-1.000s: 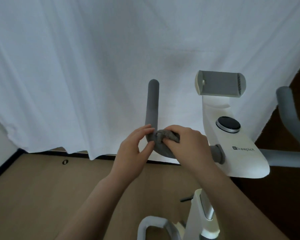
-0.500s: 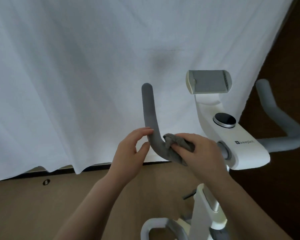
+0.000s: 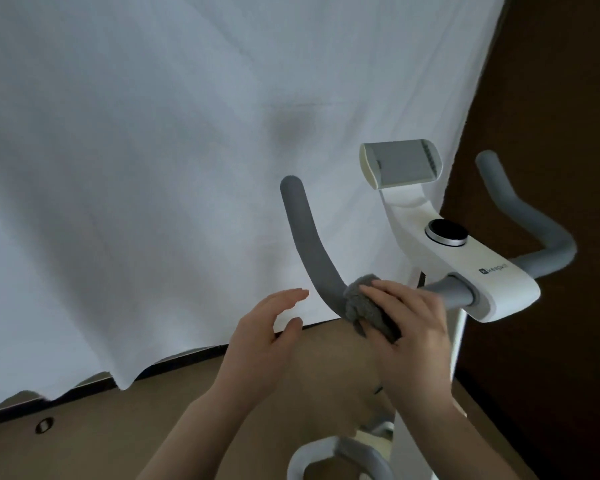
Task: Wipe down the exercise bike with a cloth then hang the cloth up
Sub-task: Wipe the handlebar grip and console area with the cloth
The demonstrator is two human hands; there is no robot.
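The white exercise bike (image 3: 492,271) stands at the right, with a round black knob (image 3: 446,231) and a grey phone holder (image 3: 400,164) on top. Its grey left handlebar (image 3: 305,237) curves up in the middle of the view. My right hand (image 3: 413,327) presses a bunched grey cloth (image 3: 361,303) around the bend of that bar. My left hand (image 3: 267,337) hovers just left of the bar, fingers apart, touching nothing. The grey right handlebar (image 3: 530,220) rises at the far right.
A white curtain (image 3: 153,168) hangs behind the bike and ends above the tan floor (image 3: 84,438). A dark wall (image 3: 551,98) fills the right side. The white bike frame (image 3: 326,459) shows at the bottom.
My left hand has let go of the left handlebar and drawn back to the left. The right hand with the cloth has slid lower along the bend. My view has shifted left.
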